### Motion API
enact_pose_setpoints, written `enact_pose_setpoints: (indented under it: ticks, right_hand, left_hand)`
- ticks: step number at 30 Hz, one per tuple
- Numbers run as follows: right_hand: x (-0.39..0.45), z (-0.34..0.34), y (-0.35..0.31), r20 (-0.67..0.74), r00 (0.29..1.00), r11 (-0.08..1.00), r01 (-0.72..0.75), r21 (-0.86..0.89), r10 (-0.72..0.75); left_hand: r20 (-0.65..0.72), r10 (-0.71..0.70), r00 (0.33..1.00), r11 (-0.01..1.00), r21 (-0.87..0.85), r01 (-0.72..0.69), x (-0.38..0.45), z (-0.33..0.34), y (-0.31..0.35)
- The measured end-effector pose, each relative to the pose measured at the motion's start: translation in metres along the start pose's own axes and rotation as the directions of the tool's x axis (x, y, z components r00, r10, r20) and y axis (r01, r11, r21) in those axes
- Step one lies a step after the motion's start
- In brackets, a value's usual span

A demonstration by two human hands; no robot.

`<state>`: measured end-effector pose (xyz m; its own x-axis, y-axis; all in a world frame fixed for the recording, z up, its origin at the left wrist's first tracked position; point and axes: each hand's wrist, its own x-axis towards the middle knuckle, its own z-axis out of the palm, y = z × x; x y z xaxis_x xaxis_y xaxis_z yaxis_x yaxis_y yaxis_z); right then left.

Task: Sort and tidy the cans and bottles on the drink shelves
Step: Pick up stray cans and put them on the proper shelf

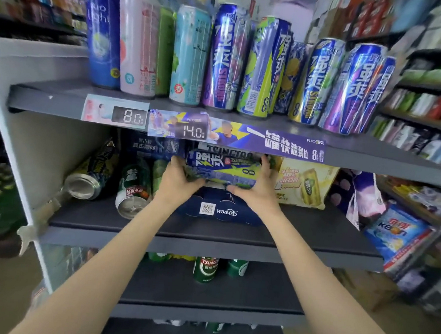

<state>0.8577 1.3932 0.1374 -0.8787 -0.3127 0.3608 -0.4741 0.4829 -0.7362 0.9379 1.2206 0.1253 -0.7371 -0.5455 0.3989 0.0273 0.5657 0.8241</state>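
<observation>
There, both hands, left (178, 180) and right (258, 189), gripped a blue-yellow pack (223, 168) by its ends, above a navy case (220, 210) on the middle shelf (208, 247).

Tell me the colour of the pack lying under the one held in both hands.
Dark navy pack, head view.

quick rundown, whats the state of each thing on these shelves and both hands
left hand: grips the pack's left end
right hand: grips its right end
blue-and-yellow wrapped can pack: on its side, atop the navy carton
navy carton: flat on the middle shelf
two loose cans: lying down, bottoms outward
tall top-shelf cans: upright
green Tsingtao can: upright
</observation>
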Motion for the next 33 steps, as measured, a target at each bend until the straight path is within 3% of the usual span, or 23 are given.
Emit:
enact_pose_setpoints:
  ticks: [3,6,11,15,20,22,26,30,33]
  right_hand:
    - [-0.025,-0.007,-0.008,-0.013,0.994,0.965,0.102,-0.244,-0.108]
    - [-0.046,-0.011,-0.019,0.006,0.989,0.843,0.129,-0.522,-0.148]
    - [-0.1,-0.013,-0.007,-0.046,0.949,0.746,0.214,-0.631,-0.311]
    - [-0.123,-0.031,-0.006,-0.106,0.904,0.805,0.309,-0.506,-0.414]
    - [-0.125,-0.064,-0.048,-0.223,0.859,0.872,0.389,-0.298,-0.46]
    - [-0.118,-0.082,-0.068,-0.272,0.833,0.867,0.405,-0.29,-0.481]
    - [-0.09,-0.119,-0.111,-0.355,0.804,0.873,0.385,-0.3,-0.477]
    - [-0.037,-0.15,-0.143,-0.284,0.925,0.961,0.206,-0.185,-0.253]
    - [0.005,-0.159,-0.142,-0.239,0.969,0.996,0.051,-0.079,-0.068]
  left_hand:
    - [0.031,0.033,0.999,0.994,-0.101,-0.03,-0.027,-0.015,0.001]
    - [0.037,0.041,0.998,0.993,-0.109,-0.037,-0.051,-0.024,0.002]
    - [0.042,0.234,0.971,0.969,-0.095,-0.229,-0.105,-0.045,0.005]
    - [0.053,0.499,0.865,0.859,-0.162,-0.486,-0.116,-0.066,0.035]
    - [-0.064,0.552,0.831,0.747,-0.406,-0.527,-0.093,-0.075,0.101]
    - [-0.095,0.597,0.797,0.705,-0.412,-0.577,-0.078,-0.079,0.123]
    - [-0.115,0.65,0.752,0.733,-0.167,-0.659,-0.041,-0.082,0.153]
    - [0.017,0.582,0.813,0.798,0.177,-0.576,-0.002,-0.074,0.149]
    - [0.053,0.567,0.822,0.746,0.391,-0.539,0.009,-0.068,0.137]
